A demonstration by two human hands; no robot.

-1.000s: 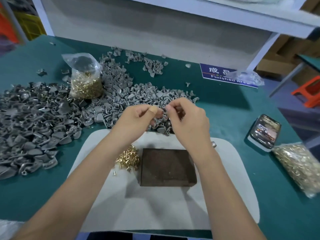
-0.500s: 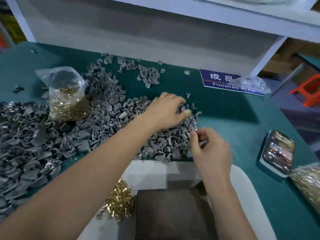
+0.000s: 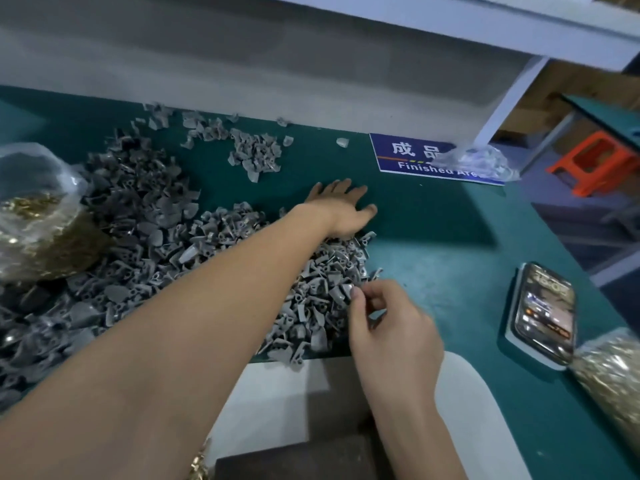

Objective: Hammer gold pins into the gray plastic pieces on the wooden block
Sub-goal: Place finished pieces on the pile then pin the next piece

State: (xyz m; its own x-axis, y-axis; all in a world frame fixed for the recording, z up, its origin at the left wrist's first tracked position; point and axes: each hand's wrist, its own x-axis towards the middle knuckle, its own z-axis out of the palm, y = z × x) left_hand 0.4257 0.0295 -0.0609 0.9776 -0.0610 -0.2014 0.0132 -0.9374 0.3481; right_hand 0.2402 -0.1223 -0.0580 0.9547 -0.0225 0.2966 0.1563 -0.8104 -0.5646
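Note:
A big heap of gray plastic pieces point(image 3: 166, 247) covers the green table on the left and middle. My left hand point(image 3: 341, 211) reaches far forward past the heap's far edge, fingers straight and flat on the table. My right hand point(image 3: 388, 317) sits at the heap's near right edge and pinches a small gray piece point(image 3: 346, 291) between thumb and fingers. The dark wooden block point(image 3: 294, 460) lies at the bottom edge on a white mat point(image 3: 474, 403). A few loose gold pins point(image 3: 197, 467) show beside the block, mostly hidden by my left arm.
A clear bag of gold pins point(image 3: 38, 216) stands at the left. A phone point(image 3: 542, 311) and a second bag of pins point(image 3: 609, 379) lie at the right. A blue "Finished Area" sign point(image 3: 412, 157) and a crumpled plastic bag point(image 3: 481, 162) sit at the back under a white shelf.
My left hand has stretched forward from the heap to the table beyond it, fingers now flat. My right hand stays at the heap's edge. The view has tilted closer and forward.

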